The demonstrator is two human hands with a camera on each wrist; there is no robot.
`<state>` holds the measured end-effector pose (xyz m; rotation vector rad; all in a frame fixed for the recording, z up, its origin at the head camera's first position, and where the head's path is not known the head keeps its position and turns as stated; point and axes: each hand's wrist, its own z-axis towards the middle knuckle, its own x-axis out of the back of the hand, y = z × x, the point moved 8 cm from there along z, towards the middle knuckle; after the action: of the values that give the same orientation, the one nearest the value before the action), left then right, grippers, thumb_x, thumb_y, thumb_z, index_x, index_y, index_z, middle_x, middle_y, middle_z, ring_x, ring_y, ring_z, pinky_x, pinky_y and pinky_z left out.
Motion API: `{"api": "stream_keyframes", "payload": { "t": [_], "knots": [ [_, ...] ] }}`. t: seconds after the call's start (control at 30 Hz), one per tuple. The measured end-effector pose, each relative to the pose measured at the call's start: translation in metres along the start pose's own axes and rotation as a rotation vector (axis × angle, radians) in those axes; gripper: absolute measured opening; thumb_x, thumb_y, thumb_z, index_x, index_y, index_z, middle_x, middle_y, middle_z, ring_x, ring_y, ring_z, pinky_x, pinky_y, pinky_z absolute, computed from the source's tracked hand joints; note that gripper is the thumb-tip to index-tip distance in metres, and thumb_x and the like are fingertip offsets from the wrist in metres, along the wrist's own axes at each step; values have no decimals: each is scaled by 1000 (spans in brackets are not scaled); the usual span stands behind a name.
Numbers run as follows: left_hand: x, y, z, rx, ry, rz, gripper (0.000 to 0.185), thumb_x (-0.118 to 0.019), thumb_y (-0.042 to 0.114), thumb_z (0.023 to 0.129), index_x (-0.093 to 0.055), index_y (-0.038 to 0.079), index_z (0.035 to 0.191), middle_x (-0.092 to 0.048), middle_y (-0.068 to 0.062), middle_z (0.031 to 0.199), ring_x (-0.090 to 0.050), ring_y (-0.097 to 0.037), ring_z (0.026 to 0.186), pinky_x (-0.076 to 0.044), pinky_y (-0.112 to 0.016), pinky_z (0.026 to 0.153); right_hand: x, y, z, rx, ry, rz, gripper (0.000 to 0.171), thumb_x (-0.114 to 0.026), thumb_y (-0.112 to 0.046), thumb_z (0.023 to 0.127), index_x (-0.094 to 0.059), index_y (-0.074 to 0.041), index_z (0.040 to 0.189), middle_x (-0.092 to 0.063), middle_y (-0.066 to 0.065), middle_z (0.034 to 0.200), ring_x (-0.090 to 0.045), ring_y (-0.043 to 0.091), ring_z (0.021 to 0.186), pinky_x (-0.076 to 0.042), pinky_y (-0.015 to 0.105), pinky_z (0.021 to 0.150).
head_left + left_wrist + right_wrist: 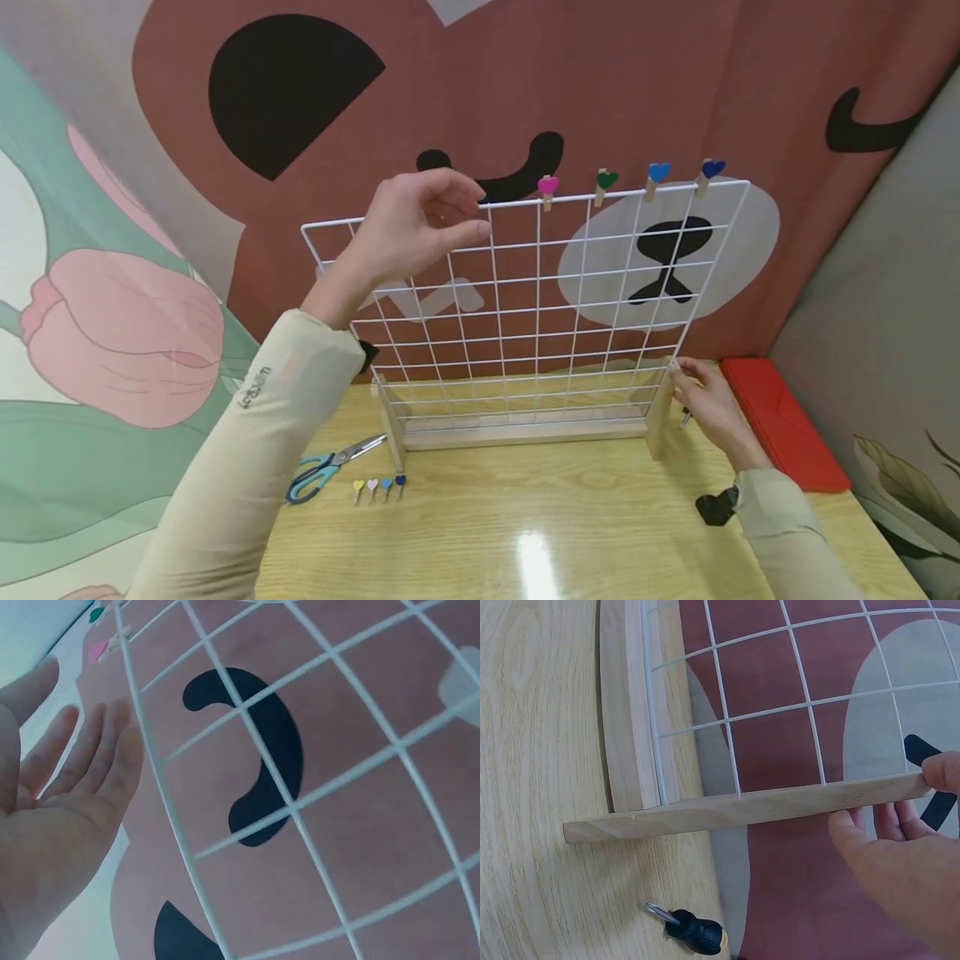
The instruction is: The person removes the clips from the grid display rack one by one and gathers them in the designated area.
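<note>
A white wire grid (525, 308) stands upright in its wooden base (517, 433) on the table (525, 533).
Four heart clips (630, 179) already sit on its top bar, four more (378, 486) wait beside the scissors (326, 473). The left hand (416, 225) hovers at the top edge with fingers loosely spread (holding nothing); the right hand (705, 400) pinches the base's end post.

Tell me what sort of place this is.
Probably a home craft corner: a wooden tabletop against cartoon bear fabric, with a white wire grid panel, heart-topped clothespins and scissors.
</note>
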<state>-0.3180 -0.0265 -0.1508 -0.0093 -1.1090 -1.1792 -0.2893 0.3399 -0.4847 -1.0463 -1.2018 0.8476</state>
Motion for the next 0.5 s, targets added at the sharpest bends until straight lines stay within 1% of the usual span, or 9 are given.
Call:
{"api": "stream_keyframes", "payload": {
  "t": [0.1,0.2,0.3,0.4,0.5],
  "knots": [
    [1,2,12,17,-14,-1,32,-76,19,83,-67,7,111,-67,-4,103,-65,-10,89,-50,-26,82,1,1,-1,-10,-2,-6,56,-39,-31,104,-31,12,139,-36,25,134,-42,-8,98,-45,11,81],
    [2,3,23,35,-1,19,34,-76,22,83,-66,10,113,-66,0,106,-63,-7,93,-49,-22,84,1,1,-2,-18,-4,-14,58,-39,-32,104,-31,12,139,-36,25,135,-43,-7,98,-46,12,82],
    [0,3,32,60,-3,41,39,-76,26,83,-64,11,117,-65,1,113,-61,-6,101,-46,-21,89,2,2,-2,-22,-1,-21,59,-40,-34,103,-31,12,140,-37,25,135,-43,-5,99,-46,13,82],
    [-6,1,39,114,-40,62,46,-75,31,83,-61,13,124,-62,3,122,-58,-4,110,-43,-19,92,2,2,-2,-24,-4,-23,60,-39,-34,103,-31,12,140,-37,25,135,-43,-5,99,-47,14,83],
    [-14,0,45,145,-76,49,51,-75,32,84,-58,13,127,-60,2,126,-58,-6,114,-43,-19,93,2,3,-2,-25,-4,-21,59,-39,-34,103,-31,12,140,-37,25,135,-43,-6,99,-46,13,83]
  ]
}}
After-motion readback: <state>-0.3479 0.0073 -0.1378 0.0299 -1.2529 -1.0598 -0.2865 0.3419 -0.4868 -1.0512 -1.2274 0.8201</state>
